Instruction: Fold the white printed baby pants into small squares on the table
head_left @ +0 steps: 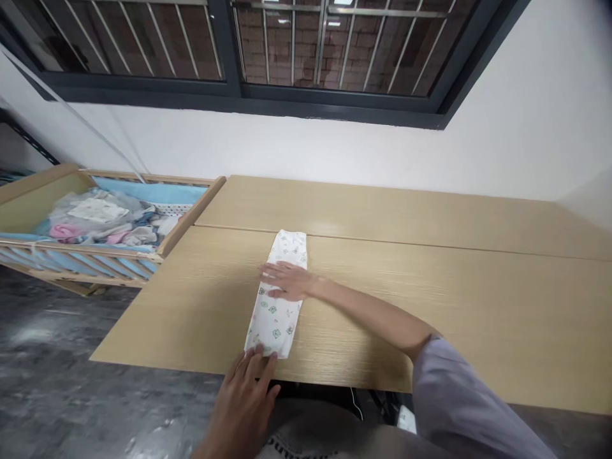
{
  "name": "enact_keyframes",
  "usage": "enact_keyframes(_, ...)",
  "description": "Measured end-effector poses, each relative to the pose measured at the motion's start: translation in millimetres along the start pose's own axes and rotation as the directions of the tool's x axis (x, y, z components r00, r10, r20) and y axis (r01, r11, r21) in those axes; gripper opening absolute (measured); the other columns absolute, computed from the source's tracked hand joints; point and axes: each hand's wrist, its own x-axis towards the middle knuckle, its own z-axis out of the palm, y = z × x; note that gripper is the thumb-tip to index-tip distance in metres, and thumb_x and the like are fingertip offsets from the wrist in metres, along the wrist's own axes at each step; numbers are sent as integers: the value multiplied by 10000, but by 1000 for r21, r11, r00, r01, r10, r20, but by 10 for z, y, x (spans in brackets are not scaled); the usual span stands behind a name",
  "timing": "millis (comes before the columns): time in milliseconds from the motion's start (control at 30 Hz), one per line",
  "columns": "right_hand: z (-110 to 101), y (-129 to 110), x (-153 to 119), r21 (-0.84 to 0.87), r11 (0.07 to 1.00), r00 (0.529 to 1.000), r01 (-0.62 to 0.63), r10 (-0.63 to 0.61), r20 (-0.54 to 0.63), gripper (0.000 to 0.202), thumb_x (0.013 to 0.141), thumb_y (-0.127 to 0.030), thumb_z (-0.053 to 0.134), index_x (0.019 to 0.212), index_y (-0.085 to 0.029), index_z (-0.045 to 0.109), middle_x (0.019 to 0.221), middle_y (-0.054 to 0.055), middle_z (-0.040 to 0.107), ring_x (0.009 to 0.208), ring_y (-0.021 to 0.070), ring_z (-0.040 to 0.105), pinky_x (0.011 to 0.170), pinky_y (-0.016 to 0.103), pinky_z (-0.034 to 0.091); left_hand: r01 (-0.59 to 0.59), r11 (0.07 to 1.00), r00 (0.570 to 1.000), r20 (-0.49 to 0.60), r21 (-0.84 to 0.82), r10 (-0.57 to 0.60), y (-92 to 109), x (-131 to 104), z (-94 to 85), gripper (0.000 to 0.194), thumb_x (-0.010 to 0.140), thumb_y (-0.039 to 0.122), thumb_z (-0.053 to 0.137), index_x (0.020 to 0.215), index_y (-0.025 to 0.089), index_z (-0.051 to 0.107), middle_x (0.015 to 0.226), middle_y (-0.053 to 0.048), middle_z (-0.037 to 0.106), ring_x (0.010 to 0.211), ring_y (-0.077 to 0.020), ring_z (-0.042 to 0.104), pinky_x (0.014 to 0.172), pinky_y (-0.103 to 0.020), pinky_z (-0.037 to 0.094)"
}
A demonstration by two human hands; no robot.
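Note:
A long, narrow piece of folded white cloth (275,322) with a small green and pink print lies flat on the wooden table (382,306). Its length runs from near the front edge toward the seam in the tabletop. My right hand (287,280) rests flat across its middle, fingers stretched to the left. At the cloth's near end, my left hand (248,389) touches the lower edge with its fingertips, fingers apart. Neither hand grips the cloth. What kind of garment or cloth it is, I cannot tell.
Left of the table stands a wooden crib (172,233) with blue lining, holding a heap of clothes (138,233) and a clear plastic bag (95,210). A white wall (287,150) and a dark-framed barred window (335,105) rise behind the table. Grey floor (62,357) shows at left.

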Motion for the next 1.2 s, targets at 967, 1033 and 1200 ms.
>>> enact_keyframes(967, -361, -1099, -900, 63, 990, 989, 130, -125, -82, 344, 1066, -304, 380, 1257, -187, 642, 1138, 80, 712, 1063, 199, 628, 974, 364, 490, 55, 964, 998, -24, -260, -63, -427, 179, -3, 205, 993, 264, 532, 1138, 238, 674, 1212, -64, 735, 1082, -210, 693, 929, -356, 532)
enact_keyframes(1033, -267, -1306, -1102, 27, 994, 990, 102, -99, -101, 377, 1049, -389, 440, 1304, -170, 610, 1179, 103, 697, 1105, 223, 613, 990, 383, 478, 8, 968, 1000, -6, -252, -10, -438, 114, 23, 243, 980, 296, 571, 1197, 231, 657, 1225, -72, 731, 1098, -214, 693, 947, -357, 529)
enact_keyframes(1200, 68, -1639, -1388, -87, 994, 976, -65, 46, -211, 426, 996, -426, 565, 1299, -127, 593, 1191, 172, 670, 1163, 302, 582, 1015, 477, 474, -106, 968, 993, 29, -227, 115, -393, -117, 109, 354, 964, 181, 570, 1310, 248, 607, 1233, -69, 724, 1100, -207, 684, 979, -352, 510)
